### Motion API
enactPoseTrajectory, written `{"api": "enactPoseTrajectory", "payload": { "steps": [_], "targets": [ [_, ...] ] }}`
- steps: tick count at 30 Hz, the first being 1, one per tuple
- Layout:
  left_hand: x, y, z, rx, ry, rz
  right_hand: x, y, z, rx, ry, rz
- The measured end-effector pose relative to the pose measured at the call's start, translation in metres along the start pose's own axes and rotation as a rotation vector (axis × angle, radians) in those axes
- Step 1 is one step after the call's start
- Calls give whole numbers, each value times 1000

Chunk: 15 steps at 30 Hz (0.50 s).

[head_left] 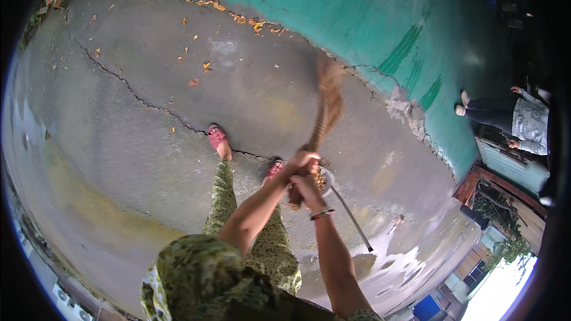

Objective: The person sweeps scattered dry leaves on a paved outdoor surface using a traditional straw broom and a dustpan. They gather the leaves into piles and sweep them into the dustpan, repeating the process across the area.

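A brown straw broom (323, 116) reaches away from me, its far bristles blurred and meeting the pavement beside the green surface. My left hand (302, 161) is wrapped round the broom's handle. Just nearer to me, my right hand (306, 189) is also closed on the handle, below the left, with a bracelet on that wrist. Partly hidden behind my hands is a dustpan (329, 179) with yellow leaves in it. Its long grey handle (352, 217) slants toward the lower right. My feet in red sandals (217, 137) stand just left of the hands.
Cracked grey concrete (148, 160) spreads around me, with fallen yellow leaves (256, 25) along its edge with the green ground (357, 12). Broken concrete (407, 110) lies along that edge. A person (529, 122) stands at the far right, near planters and wet patches (404, 267).
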State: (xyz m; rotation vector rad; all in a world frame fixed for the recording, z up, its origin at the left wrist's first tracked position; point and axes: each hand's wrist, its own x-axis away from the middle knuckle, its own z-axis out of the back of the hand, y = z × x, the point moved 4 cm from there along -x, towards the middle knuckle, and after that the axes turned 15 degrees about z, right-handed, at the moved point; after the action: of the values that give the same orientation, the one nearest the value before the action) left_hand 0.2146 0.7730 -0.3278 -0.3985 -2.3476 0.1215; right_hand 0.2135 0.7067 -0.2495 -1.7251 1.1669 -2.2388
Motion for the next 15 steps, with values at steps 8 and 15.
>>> {"api": "enactPoseTrajectory", "payload": {
  "steps": [8, 15],
  "targets": [
    [141, -6, 1, -103, 655, -592, 84, -67, -33, 56, -321, -99],
    [84, -41, -77, -325, 150, -149, 129, -65, -17, -216, 152, 5]
  ]
}}
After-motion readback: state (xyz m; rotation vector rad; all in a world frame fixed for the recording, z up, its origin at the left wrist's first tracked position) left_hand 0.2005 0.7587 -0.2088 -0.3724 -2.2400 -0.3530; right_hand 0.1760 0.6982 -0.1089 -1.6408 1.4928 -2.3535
